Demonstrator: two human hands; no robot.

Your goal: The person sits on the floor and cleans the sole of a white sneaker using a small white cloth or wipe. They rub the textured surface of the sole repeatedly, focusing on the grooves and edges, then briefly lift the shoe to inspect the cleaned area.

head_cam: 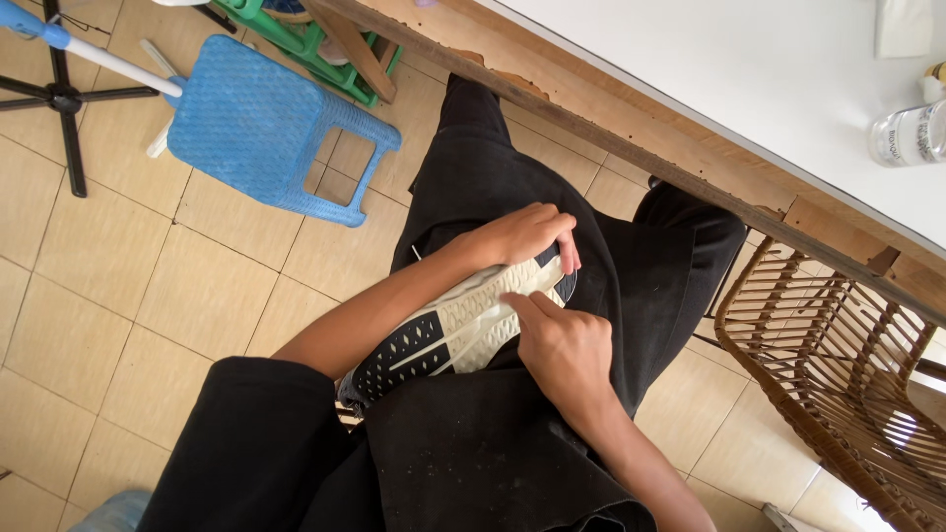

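Shoe [448,335] sole-up on your lap: left hand [517,236] clamps its toe, right hand [562,350] presses a fingertip on the sole. Loosened grip risks it sliding floorward.

Tiled floor [118,325] underneath it all, with a blue plastic stool [261,123] standing far left, a black tripod base [61,99] beside it. Over on the right, a wicker chair [838,365] sits under the white table [749,89], where a clear bottle [909,133] lies.

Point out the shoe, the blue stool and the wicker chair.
shoe [448,335], head view, on the pale sole.
blue stool [258,116], head view, on the seat top.
wicker chair [838,365], head view, on the woven seat.
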